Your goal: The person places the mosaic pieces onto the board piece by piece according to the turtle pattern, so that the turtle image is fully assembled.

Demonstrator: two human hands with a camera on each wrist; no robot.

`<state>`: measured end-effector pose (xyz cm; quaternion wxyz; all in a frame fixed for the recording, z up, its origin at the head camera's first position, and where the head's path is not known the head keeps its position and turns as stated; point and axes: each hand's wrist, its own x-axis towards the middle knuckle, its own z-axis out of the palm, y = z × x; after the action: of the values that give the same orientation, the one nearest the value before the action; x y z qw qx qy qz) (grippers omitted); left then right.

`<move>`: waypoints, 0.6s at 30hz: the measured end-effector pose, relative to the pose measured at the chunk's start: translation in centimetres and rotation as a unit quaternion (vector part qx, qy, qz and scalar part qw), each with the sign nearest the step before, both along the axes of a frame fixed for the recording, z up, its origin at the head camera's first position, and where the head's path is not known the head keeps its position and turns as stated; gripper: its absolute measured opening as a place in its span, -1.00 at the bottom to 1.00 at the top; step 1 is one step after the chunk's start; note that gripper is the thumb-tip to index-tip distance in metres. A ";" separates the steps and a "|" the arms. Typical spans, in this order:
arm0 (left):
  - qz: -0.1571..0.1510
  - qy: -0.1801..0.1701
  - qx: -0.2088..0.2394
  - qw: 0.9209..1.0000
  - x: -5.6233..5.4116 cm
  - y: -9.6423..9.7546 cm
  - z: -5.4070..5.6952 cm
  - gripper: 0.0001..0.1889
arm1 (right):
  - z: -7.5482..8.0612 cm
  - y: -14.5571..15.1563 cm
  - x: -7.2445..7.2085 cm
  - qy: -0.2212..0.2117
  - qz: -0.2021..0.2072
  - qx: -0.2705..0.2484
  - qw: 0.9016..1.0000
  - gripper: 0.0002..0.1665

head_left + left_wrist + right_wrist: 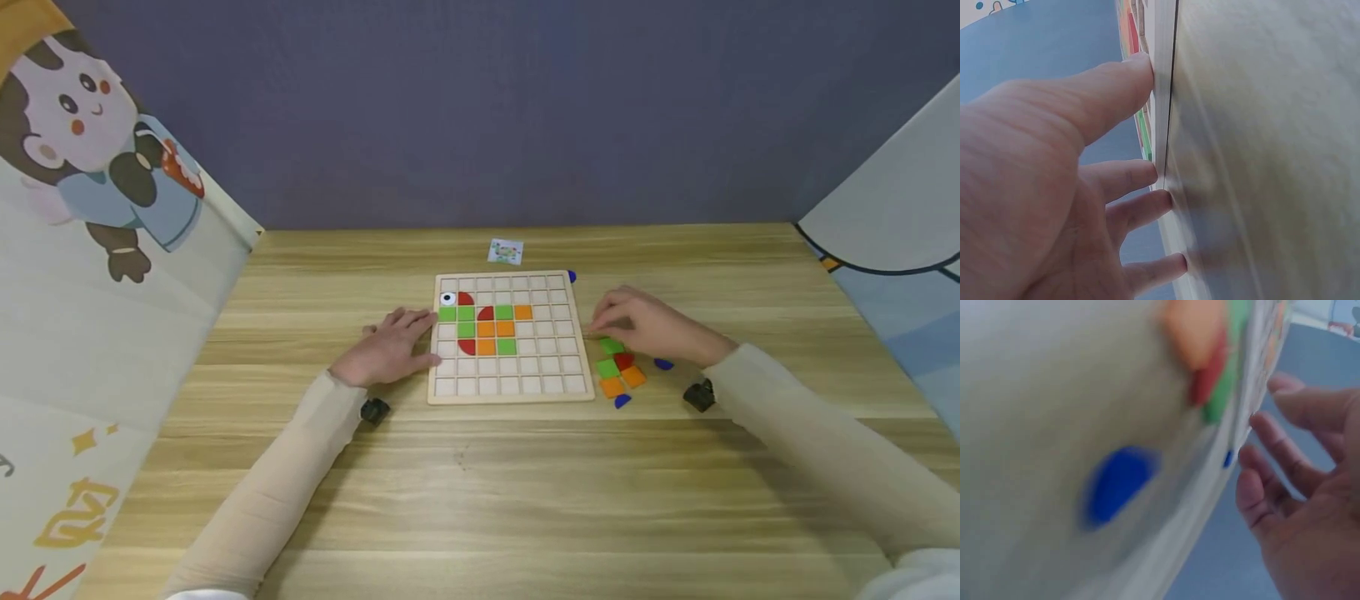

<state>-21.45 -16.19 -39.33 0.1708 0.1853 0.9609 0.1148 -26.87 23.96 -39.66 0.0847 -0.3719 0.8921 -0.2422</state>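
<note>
A wooden grid board (537, 387) lies on the table with green, orange and red pieces and a round eye piece (447, 298) set in its cells. My left hand (390, 346) rests at its left side, and in the left wrist view the thumb and fingers (1132, 172) touch the board's edge, spread and fairly straight. Off the right edge hovers my right hand (641, 323), fingers loosely bent, with no piece visible in it. Below it lie loose green tiles (608, 368), orange tiles (633, 377), a red piece (623, 361) and a blue half-round piece (1121, 486).
A small picture card (506, 251) lies behind the board. One blue piece (572, 276) sits by the board's top right corner, another (622, 401) at the front of the loose pile. A dark wall (525, 117) rises behind the table (480, 500).
</note>
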 end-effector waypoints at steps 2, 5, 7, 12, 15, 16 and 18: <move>0.000 0.001 -0.001 1.000 0.1 0.0 0.1 -0.20 | -0.6 1.3 0.4 0.009 0.016 0.001 1.000 -0.75; -0.002 0.004 -0.004 1.000 0.1 0.0 0.1 -0.20 | -1.3 2.4 0.7 0.014 0.022 0.000 1.000 -0.72; -0.001 0.004 -0.006 1.000 0.1 0.0 0.1 -0.20 | -1.5 2.6 0.6 0.015 0.011 0.000 1.000 -0.70; -0.002 0.003 -0.006 1.000 0.0 0.0 0.1 -0.21 | -1.4 1.9 0.1 -0.019 -0.037 0.006 0.999 -0.67; -0.004 0.004 -0.005 1.000 0.0 -0.1 -0.1 -0.21 | -1.3 1.3 -0.3 -0.040 -0.068 0.010 0.997 -0.71; -0.005 0.006 -0.005 1.000 0.0 -0.1 -0.1 -0.21 | -1.2 1.0 -0.4 -0.042 -0.077 0.007 0.996 -0.74; -0.006 0.008 -0.005 1.000 -0.1 -0.1 -0.2 -0.20 | -0.9 0.3 -0.7 -0.025 -0.082 0.000 0.996 -0.80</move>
<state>-21.54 -16.31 -39.49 0.1647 0.1910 0.9617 0.1076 -27.56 24.28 -40.57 0.0872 -0.2914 0.9172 -0.2573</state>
